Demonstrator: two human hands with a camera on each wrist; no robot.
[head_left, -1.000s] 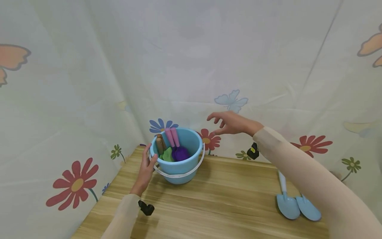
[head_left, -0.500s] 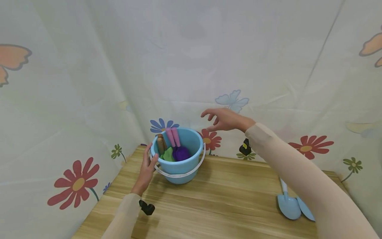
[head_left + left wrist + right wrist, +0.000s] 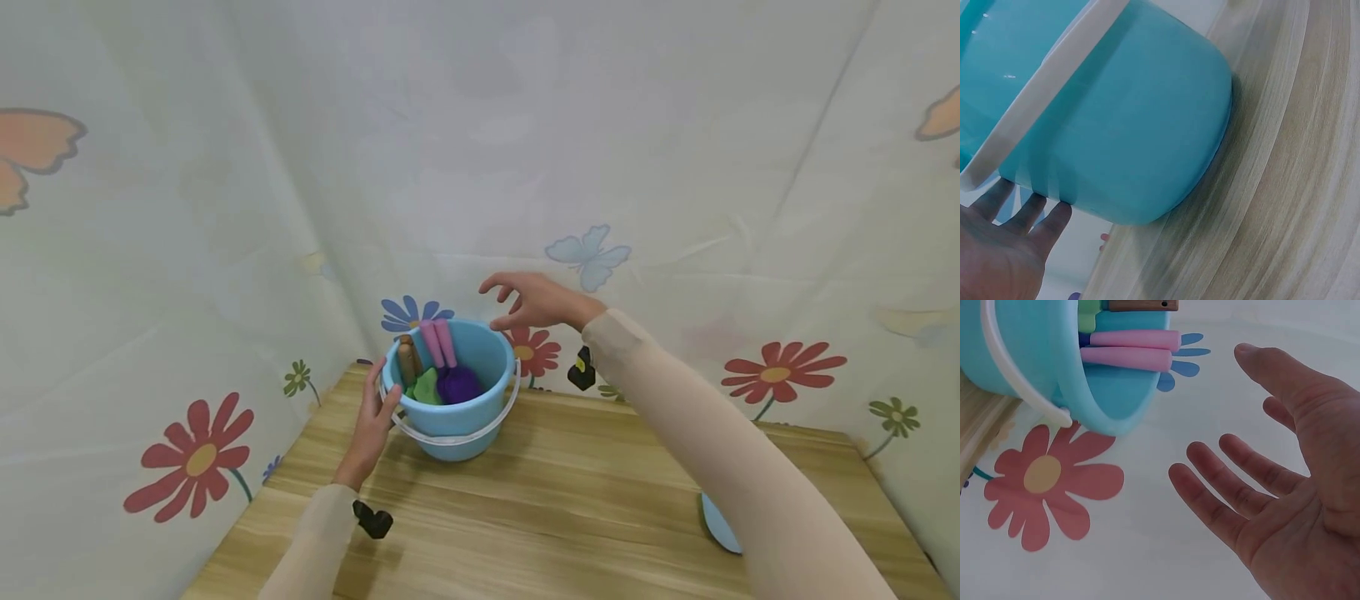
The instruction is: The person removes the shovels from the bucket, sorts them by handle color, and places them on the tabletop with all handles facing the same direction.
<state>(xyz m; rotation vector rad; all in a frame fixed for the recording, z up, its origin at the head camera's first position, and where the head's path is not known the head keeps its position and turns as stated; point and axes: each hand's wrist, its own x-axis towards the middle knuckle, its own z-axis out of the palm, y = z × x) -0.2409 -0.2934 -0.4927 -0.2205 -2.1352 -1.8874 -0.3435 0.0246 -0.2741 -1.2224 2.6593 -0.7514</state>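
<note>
A light blue toy bucket (image 3: pixel 453 423) stands upright on the wooden table, its white handle (image 3: pixel 454 440) hanging down in front. Inside lean two pink-handled toy shovels (image 3: pixel 438 343) with purple blades, and green-headed tools (image 3: pixel 427 387) with brown handles. My left hand (image 3: pixel 369 429) rests against the bucket's left side; in the left wrist view its straight fingers (image 3: pixel 1050 228) touch the outer wall. Above the bucket's right rim is my right hand (image 3: pixel 534 300), raised in the air, fingers spread and slightly bent, holding nothing. The right wrist view shows the pink handles (image 3: pixel 1129 359) apart from its fingertips.
Part of a light blue shovel (image 3: pixel 717 525) shows on the table (image 3: pixel 570 500) at the right, mostly behind my right sleeve (image 3: pixel 720 450). A white cloth (image 3: pixel 465 167) printed with flowers and butterflies hangs behind and to the left of the table.
My right hand has moved left, from beside the bucket to above its right rim. The right sleeve now covers most of the blue shovels. My left hand stays on the bucket.
</note>
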